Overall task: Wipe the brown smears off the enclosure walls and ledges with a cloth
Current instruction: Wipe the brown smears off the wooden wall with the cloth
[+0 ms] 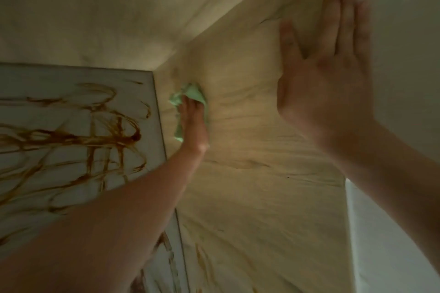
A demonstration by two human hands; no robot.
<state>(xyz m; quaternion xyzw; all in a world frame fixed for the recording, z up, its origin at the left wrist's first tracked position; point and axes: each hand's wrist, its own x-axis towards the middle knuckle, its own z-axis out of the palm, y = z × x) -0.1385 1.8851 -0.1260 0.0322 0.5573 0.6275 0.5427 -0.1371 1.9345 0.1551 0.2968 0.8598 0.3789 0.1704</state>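
Note:
My left hand (193, 126) reaches deep into the wooden enclosure and presses a crumpled pale green cloth (189, 95) against the right side wall (250, 140), close to the far corner. Whether its fingers curl round the cloth I cannot tell; they are hidden in the folds. My right hand (331, 74) lies flat with straight fingers on the same wall near its outer edge. A grey back panel (35, 76) on the left carries thick brown smears (112, 135) in loops and lines. Fainter brown streaks (202, 257) mark the wall lower down.
The light wooden top board (107, 7) of the enclosure spans the upper part of the view. A white surface (392, 7) lies outside the enclosure's right edge. My left forearm (107, 221) crosses in front of the smeared panel.

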